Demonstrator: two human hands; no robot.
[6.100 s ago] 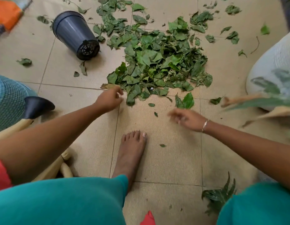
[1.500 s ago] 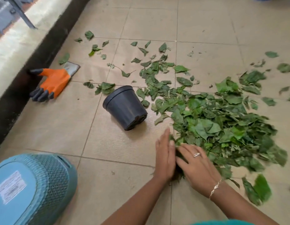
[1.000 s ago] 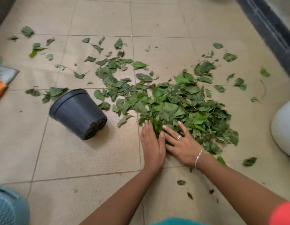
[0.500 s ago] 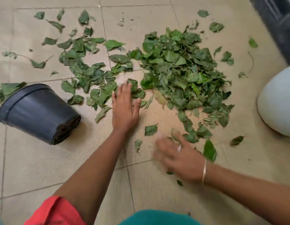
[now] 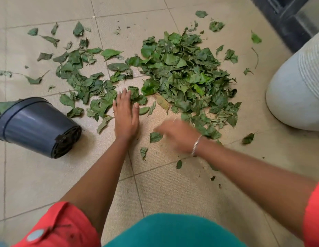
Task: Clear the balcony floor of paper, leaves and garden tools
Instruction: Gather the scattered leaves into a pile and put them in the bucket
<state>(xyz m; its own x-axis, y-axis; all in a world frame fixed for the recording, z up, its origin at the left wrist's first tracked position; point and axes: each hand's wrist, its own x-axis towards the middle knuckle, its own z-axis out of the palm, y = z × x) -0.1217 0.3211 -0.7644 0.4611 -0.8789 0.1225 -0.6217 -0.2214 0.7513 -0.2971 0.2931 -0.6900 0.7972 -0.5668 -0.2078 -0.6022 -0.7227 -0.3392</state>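
Head view, left hand flat on tiles, fingers straight, right hand blurred beside leaves, grip unclear

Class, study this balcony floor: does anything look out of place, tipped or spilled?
Yes. The dark plastic plant pot lies on its side left of the left hand, and green leaves are strewn in a loose heap across the floor tiles.

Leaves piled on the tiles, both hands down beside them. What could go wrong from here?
1. The right hand is blurred; a quick swipe could scatter the small leaves beside it instead of gathering them.
2. The pot lies on its side left of the left hand; a nudge might roll it.
3. The stray leaves far from the pile could be missed.
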